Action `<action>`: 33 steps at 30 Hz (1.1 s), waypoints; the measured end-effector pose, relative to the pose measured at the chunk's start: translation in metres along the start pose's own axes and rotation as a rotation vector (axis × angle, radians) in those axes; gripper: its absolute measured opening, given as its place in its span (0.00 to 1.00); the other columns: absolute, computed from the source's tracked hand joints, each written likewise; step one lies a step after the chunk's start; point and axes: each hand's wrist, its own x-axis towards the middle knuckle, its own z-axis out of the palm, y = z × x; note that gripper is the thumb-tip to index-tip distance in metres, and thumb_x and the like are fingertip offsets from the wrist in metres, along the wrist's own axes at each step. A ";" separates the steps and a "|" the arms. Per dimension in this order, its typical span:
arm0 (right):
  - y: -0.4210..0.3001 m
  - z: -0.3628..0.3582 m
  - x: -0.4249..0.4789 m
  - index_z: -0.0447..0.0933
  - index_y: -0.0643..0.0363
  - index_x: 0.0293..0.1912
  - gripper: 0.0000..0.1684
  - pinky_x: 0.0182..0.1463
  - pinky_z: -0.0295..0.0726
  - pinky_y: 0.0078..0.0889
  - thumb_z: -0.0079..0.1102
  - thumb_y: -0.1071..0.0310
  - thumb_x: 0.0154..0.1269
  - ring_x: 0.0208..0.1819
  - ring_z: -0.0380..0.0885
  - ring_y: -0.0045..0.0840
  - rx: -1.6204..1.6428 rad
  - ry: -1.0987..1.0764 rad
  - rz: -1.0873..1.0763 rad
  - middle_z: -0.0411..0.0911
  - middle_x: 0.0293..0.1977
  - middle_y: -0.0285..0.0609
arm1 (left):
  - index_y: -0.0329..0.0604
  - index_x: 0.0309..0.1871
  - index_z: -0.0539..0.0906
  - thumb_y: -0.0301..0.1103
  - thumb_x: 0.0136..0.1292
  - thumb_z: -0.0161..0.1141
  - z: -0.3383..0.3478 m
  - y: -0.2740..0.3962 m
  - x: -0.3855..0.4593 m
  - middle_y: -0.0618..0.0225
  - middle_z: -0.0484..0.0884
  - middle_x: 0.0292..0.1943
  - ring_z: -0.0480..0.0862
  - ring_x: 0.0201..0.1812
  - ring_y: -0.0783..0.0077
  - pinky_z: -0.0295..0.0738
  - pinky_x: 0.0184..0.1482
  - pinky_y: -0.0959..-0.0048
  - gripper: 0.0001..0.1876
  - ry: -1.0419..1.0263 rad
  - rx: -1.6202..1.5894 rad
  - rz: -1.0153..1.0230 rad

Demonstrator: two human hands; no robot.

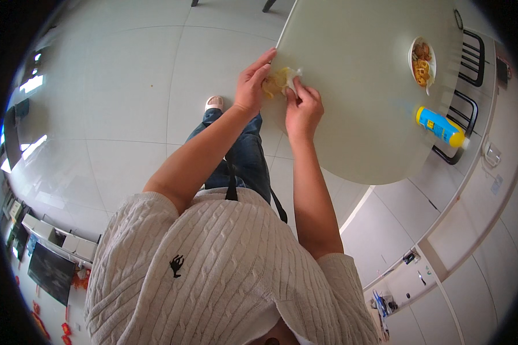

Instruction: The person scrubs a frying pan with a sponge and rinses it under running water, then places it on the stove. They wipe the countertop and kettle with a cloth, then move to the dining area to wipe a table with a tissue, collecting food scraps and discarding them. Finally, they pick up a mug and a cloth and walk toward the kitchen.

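At the near edge of a pale glossy table, both of my hands are close together. My right hand pinches a crumpled white tissue between thumb and fingers. Against the tissue sits a small yellow-brown mass, perhaps food scraps, between the two hands. My left hand is at the table's rim on the other side of that mass, its fingers extended and thumb apart. Whether the left palm bears any of the mass's weight is hard to see.
Across the table are a white dish of brown and yellow food and a blue-and-yellow bottle lying on its side. Black-framed chairs stand beyond the far edge. A dark television screen appears at lower left. Grey tiles cover the floor.
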 end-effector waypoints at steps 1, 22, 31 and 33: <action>-0.006 0.005 0.002 0.84 0.55 0.52 0.19 0.42 0.80 0.34 0.68 0.68 0.60 0.36 0.80 0.34 0.008 0.000 -0.039 0.81 0.40 0.45 | 0.34 0.64 0.76 0.31 0.70 0.49 0.000 -0.001 0.001 0.60 0.71 0.69 0.66 0.72 0.67 0.55 0.72 0.73 0.22 0.008 0.002 0.007; -0.015 0.004 0.001 0.84 0.56 0.50 0.15 0.41 0.82 0.27 0.64 0.70 0.63 0.36 0.81 0.27 0.111 -0.036 0.012 0.80 0.42 0.44 | 0.36 0.61 0.76 0.39 0.72 0.47 -0.027 -0.006 0.015 0.58 0.79 0.60 0.76 0.62 0.61 0.66 0.69 0.65 0.21 0.102 -0.670 -0.319; 0.006 -0.006 0.020 0.84 0.59 0.49 0.14 0.45 0.83 0.28 0.62 0.77 0.63 0.40 0.81 0.30 0.289 0.113 -0.100 0.78 0.43 0.43 | 0.37 0.63 0.75 0.41 0.75 0.46 -0.025 -0.002 0.011 0.58 0.76 0.62 0.74 0.64 0.60 0.64 0.71 0.64 0.22 0.175 -0.648 -0.334; 0.052 -0.037 0.041 0.83 0.58 0.50 0.15 0.47 0.83 0.30 0.61 0.78 0.63 0.41 0.81 0.31 0.199 0.251 0.045 0.78 0.43 0.42 | 0.37 0.63 0.75 0.41 0.75 0.45 -0.029 -0.004 0.010 0.59 0.76 0.63 0.74 0.64 0.60 0.64 0.71 0.64 0.21 0.163 -0.679 -0.342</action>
